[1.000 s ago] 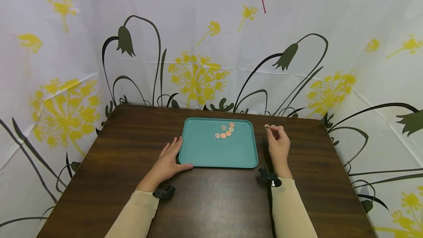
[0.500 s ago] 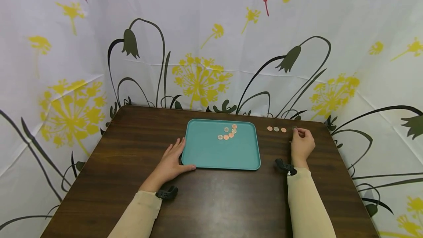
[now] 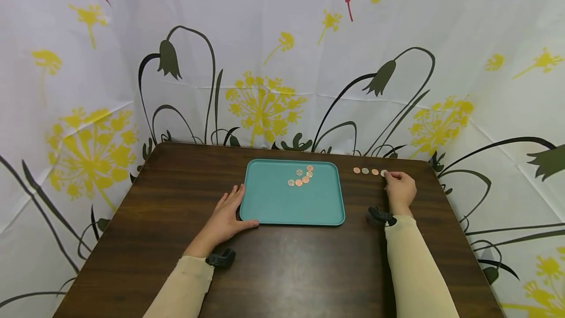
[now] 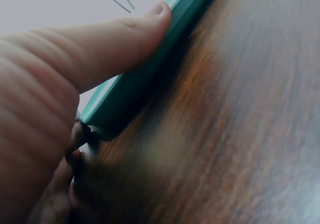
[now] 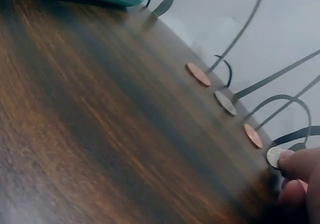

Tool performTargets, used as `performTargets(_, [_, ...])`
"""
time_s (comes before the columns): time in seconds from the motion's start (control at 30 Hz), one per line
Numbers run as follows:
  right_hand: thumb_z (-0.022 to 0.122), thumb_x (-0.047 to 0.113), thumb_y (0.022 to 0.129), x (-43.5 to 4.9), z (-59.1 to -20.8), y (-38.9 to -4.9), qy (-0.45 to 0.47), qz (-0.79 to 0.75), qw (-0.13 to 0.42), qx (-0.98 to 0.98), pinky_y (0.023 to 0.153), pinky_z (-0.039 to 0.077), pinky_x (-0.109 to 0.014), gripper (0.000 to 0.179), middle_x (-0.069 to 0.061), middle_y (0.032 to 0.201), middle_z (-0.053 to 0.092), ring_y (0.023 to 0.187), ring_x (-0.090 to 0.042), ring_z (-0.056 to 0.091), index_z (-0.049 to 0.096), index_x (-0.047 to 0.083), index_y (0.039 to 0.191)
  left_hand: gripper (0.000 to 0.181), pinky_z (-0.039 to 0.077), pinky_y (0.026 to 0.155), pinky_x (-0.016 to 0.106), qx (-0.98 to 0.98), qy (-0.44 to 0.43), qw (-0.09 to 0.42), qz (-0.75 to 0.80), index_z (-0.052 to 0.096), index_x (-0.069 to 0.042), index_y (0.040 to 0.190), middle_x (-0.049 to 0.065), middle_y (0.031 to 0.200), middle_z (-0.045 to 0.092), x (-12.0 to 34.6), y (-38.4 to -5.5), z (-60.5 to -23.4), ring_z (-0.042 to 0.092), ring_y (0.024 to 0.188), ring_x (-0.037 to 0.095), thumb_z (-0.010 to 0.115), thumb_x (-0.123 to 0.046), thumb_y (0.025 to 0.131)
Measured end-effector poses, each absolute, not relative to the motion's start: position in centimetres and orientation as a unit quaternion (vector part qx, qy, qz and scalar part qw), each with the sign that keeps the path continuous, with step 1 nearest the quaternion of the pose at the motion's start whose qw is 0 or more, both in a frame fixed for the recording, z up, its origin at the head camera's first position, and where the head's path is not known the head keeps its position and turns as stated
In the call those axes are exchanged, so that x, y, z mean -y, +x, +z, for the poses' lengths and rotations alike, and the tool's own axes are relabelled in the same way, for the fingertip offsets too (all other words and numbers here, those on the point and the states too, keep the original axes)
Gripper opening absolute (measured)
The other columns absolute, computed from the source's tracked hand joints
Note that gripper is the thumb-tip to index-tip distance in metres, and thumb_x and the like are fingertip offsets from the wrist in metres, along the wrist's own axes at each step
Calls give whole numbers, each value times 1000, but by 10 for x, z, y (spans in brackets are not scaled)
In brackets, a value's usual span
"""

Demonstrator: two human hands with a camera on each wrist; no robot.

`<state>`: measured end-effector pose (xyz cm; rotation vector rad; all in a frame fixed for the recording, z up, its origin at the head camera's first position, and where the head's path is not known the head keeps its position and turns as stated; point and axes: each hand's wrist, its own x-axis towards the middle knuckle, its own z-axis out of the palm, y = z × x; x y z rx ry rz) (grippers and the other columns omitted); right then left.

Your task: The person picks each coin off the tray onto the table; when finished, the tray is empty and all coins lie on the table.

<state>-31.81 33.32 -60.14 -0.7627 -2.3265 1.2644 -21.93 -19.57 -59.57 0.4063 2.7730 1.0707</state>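
At the right end of a row of coins, my right hand (image 3: pixel 400 191) pinches a silver coin (image 5: pixel 274 156) by its edge, close over the table. To the coin's left lie a copper coin (image 3: pixel 374 172), a silver-grey coin (image 3: pixel 365 171) and another copper coin (image 3: pixel 356 170). My left hand (image 3: pixel 226 216) rests against the front left corner of the teal tray (image 3: pixel 282 210). Its fingers are spread and straight along the left side. The thumb (image 4: pixel 125 41) lies over the front rim in the left wrist view.
Several copper and silver coins (image 3: pixel 299 182) lie in the tray's back right part. The dark wooden table (image 3: pixel 282 269) ends behind the coin row, where a flower-printed curtain (image 3: pixel 273 63) hangs. Each wrist wears a black camera band (image 3: pixel 220 258).
My right hand has gone from the left end of the coin row to its right end, then slightly left, bringing a silver coin beside the third coin. The left hand stays at the tray.
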Motion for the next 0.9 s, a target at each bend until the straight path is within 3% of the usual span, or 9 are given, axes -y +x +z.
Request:
performTargets(0.13, [77, 34, 102, -331, -598, -321, -282, 430, 181, 839, 60, 45, -23, 29, 18, 64, 62, 50, 1, 54, 82, 6, 107, 123, 2, 138, 61, -922, 133, 67, 358, 14, -5, 176, 18, 183, 16, 195, -221, -594, 8, 172, 36, 88, -54, 90])
performTargets(0.3, [77, 33, 101, -329, -598, -324, -283, 426, 177, 841, 64, 48, -28, 28, 6, 69, 70, 54, -6, 59, 79, 5, 104, 123, 1, 139, 60, -920, 128, 68, 364, 15, -6, 176, 16, 183, 17, 195, -220, -593, 8, 173, 35, 89, -53, 89])
performTargets(0.53, [78, 32, 101, -328, -601, -320, -277, 403, 199, 849, 76, 47, -38, 27, -13, 88, 77, 82, -31, 66, 78, 5, 102, 123, 1, 138, 62, -919, 130, 77, 364, 15, -5, 176, 17, 183, 16, 194, -217, -596, 8, 173, 36, 88, -54, 89])
performTargets(0.7, [76, 32, 103, -322, -602, -318, -245, 392, 205, 863, 78, 48, -41, 26, -17, 96, 78, 87, -35, 68, 81, 7, 109, 123, 1, 138, 62, -920, 129, 71, 364, 16, -5, 175, 17, 183, 17, 195, -218, -595, 8, 172, 36, 89, -53, 89])
performTargets(0.9, [76, 31, 103, -317, -599, -315, -240, 377, 220, 867, 82, 50, -47, 26, -17, 96, 79, 89, -36, 69, 83, 6, 106, 123, 2, 138, 62, -920, 132, 67, 363, 17, -4, 175, 18, 182, 18, 194, -218, -596, 9, 172, 37, 89, -53, 89])
